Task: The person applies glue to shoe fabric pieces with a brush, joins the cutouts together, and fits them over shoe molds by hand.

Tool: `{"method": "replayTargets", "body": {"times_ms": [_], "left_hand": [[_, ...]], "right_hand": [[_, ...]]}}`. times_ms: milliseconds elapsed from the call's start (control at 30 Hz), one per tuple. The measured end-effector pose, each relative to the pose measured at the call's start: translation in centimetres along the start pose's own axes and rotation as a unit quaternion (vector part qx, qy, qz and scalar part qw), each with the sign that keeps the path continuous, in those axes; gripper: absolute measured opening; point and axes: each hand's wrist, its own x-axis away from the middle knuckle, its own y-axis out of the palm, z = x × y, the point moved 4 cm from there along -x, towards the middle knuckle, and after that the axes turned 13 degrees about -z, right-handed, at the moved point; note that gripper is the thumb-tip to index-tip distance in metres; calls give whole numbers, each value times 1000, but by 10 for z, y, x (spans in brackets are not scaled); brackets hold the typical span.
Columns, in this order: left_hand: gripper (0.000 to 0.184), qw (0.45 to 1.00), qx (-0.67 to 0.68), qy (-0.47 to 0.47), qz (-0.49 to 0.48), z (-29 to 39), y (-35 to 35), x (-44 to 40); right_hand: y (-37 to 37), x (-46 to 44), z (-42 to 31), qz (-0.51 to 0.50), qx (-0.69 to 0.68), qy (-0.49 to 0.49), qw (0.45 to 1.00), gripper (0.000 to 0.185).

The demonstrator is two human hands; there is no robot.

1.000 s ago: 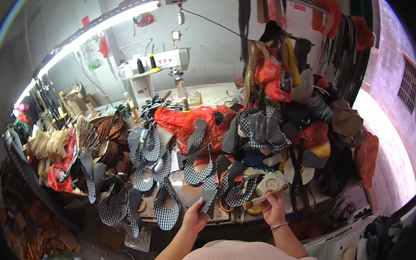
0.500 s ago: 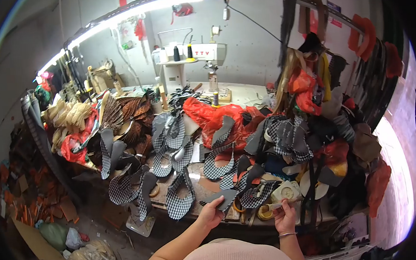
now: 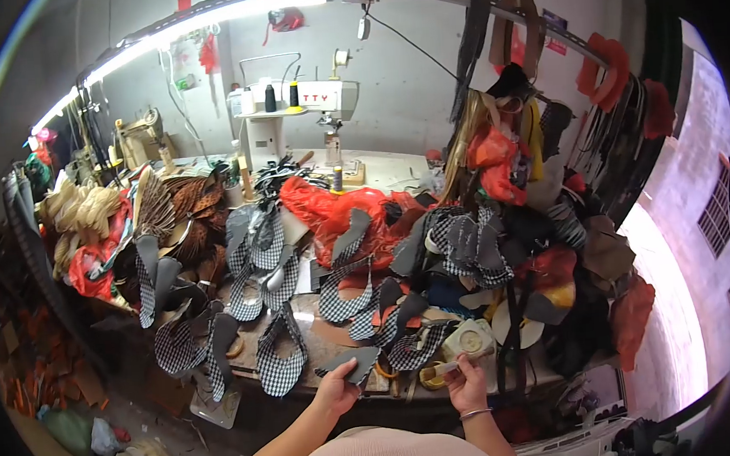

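My left hand point(image 3: 338, 390) pinches a dark grey shoe-upper piece point(image 3: 362, 367) near the bench's front edge, its thumb lying on top. In my right hand point(image 3: 468, 384), thumb and fingers are pressed together on a small pale strip point(image 3: 448, 368) that points left; its exact kind is unclear. Just behind that strip lies a yellow tape roll point(image 3: 429, 379). Close by are a checked upper piece point(image 3: 418, 352) and a pale box with a round mark point(image 3: 470, 338). Another checked upper point(image 3: 281, 354), shaped like a loop, lies left of my left hand.
A sewing machine point(image 3: 290, 99) with thread cones stands at the back. Red plastic bags point(image 3: 364, 215) and piles of checked uppers point(image 3: 470, 242) cover the bench. Bundled beige pieces point(image 3: 88, 207) lie far left. Straps and bags point(image 3: 495, 161) hang on the right.
The view has turned to the right, so the bench appears further left. The pale strip in my right hand shows more plainly now. Both hands keep their holds.
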Motion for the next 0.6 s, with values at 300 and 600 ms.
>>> {"method": "replayTargets", "body": {"times_ms": [300,600], "left_hand": [[21,999,44,25,0,-2,-18,-4],[19,993,95,62,-17,21,-15,-6]], "right_hand": [[5,4,0,10,52,50,997,6],[28,-18,0,21,135,87,987,10]]}}
